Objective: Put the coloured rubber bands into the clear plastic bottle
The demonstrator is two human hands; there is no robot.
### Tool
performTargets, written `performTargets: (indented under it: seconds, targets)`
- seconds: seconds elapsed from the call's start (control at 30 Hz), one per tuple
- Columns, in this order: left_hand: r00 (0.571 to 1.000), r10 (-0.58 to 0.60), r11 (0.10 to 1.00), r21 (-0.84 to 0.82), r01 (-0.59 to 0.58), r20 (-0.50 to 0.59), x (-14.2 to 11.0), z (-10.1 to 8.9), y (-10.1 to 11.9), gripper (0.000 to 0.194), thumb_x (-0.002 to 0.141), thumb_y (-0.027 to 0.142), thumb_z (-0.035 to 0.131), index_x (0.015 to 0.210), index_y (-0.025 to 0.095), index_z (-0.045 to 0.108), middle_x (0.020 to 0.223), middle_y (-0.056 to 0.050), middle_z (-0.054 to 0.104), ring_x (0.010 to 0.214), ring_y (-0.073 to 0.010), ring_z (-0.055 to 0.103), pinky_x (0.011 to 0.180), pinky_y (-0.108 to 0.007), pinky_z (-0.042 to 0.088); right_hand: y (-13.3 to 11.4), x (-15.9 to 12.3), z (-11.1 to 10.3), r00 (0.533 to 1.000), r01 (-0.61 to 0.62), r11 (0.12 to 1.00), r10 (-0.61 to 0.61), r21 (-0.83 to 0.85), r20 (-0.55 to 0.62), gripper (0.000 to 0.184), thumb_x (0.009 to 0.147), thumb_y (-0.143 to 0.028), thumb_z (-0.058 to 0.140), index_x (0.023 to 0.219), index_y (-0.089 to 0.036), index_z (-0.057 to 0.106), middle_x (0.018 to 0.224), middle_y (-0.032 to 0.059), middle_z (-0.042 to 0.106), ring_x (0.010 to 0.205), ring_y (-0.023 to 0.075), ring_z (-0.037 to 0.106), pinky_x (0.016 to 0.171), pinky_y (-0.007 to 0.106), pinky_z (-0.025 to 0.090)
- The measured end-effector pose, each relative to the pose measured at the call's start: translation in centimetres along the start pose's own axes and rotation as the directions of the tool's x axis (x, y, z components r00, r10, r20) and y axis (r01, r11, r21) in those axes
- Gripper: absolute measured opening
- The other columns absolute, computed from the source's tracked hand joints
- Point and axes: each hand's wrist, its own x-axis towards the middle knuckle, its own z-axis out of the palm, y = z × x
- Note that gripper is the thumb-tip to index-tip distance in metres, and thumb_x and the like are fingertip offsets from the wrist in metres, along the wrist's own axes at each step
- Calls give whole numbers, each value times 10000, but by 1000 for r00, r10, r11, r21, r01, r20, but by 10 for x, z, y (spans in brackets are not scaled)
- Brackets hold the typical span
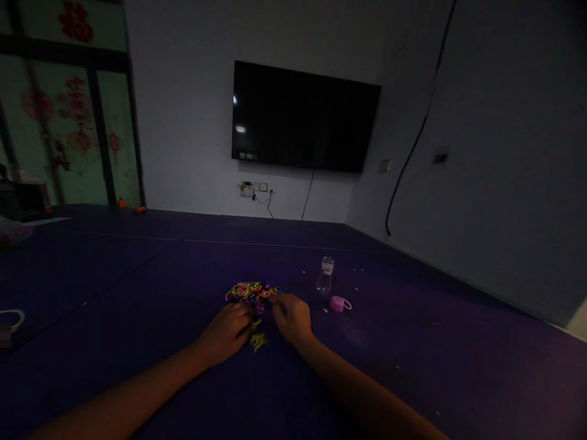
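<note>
A loose heap of small coloured rubber bands (247, 292) lies on the dark blue-purple surface in front of me. My left hand (230, 330) rests at the heap's near edge, fingers curled and thumb close to the fingertips; whatever they pinch is hidden. Just beside its fingertips sits a smaller clump of yellow-green rubber bands (258, 341). At the heap's right edge, my right hand (292, 318) has its fingers bent together in a pinch, their tips against the bands. What is between them is too dark and small to make out.
A clear plastic bottle (324, 278) stands right of the heap, with a pink looped cap (338, 304) nearer me. Small white scraps lie scattered around. A white ring-shaped thing (17, 319) is at far left. A television (305, 116) hangs on the back wall.
</note>
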Motion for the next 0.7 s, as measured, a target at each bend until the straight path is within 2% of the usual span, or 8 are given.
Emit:
performTargets:
  seconds: [0.07, 0.1, 0.17, 0.23, 0.3, 0.4, 0.57, 0.7]
  targets:
    - [1000, 3, 1000, 2, -3, -24, 0, 0, 0, 207, 900, 234, 431, 874, 191, 632, 874, -58, 632, 859, -187, 569, 798, -348, 448, 10, 5, -1, 968, -217, 976, 217, 15, -127, 298, 854, -246, 399, 872, -200, 693, 912, 70, 700, 864, 184, 634, 773, 271, 460]
    - [999, 7, 1000, 1, -7, -35, 0, 0, 0, 222, 906, 242, 421, 867, 192, 633, 873, -56, 635, 858, -184, 571, 798, -346, 450, 14, 7, -2, 944, -289, 957, 290, 27, -155, 319, 861, -251, 386, 860, -201, 701, 912, 73, 703, 876, 191, 635, 777, 276, 460]
    - [999, 18, 1000, -5, -18, -47, 0, -2, 2, 244, 916, 249, 400, 875, 193, 635, 892, -57, 642, 868, -182, 573, 801, -347, 453, 20, 10, -3, 909, -389, 921, 390, 38, -144, 347, 868, -256, 371, 827, -206, 712, 883, 80, 709, 875, 201, 642, 755, 275, 462]
    - [999, 18, 1000, -10, -18, -48, 1, -4, 4, 252, 918, 242, 389, 889, 193, 635, 914, -58, 648, 882, -181, 575, 809, -351, 453, 23, 11, -3, 889, -451, 892, 451, 13, -84, 353, 867, -250, 373, 785, -215, 715, 849, 79, 712, 842, 207, 652, 715, 274, 460]
    - [999, 4, 1000, -12, -4, -45, 2, -6, 8, 253, 916, 227, 385, 890, 189, 634, 928, -58, 654, 893, -182, 575, 817, -357, 452, 22, 11, -2, 893, -450, 892, 450, -39, -21, 331, 852, -237, 395, 756, -222, 712, 847, 70, 715, 833, 215, 654, 709, 283, 455]
    - [999, -15, 1000, -16, 14, -47, 2, -9, 12, 246, 907, 203, 390, 880, 183, 634, 932, -59, 660, 900, -184, 577, 827, -363, 450, 21, 10, 1, 922, -384, 920, 387, -83, 16, 292, 828, -213, 428, 760, -220, 712, 875, 63, 716, 884, 222, 644, 760, 298, 452]
    - [999, -25, 1000, -6, 25, -48, 2, -9, 14, 220, 885, 180, 421, 890, 183, 641, 923, -61, 659, 888, -189, 584, 816, -358, 453, 25, 11, 6, 945, -325, 945, 326, -30, 1, 300, 839, -203, 422, 827, -203, 722, 895, 66, 716, 901, 206, 642, 817, 292, 448]
    - [998, -12, 1000, -4, 12, -58, 2, -7, 12, 211, 867, 150, 432, 882, 177, 640, 917, -60, 661, 884, -188, 586, 813, -356, 455, 25, 12, 6, 946, -321, 947, 321, 2, 41, 314, 843, -186, 413, 858, -200, 727, 911, 62, 718, 875, 193, 652, 801, 269, 447]
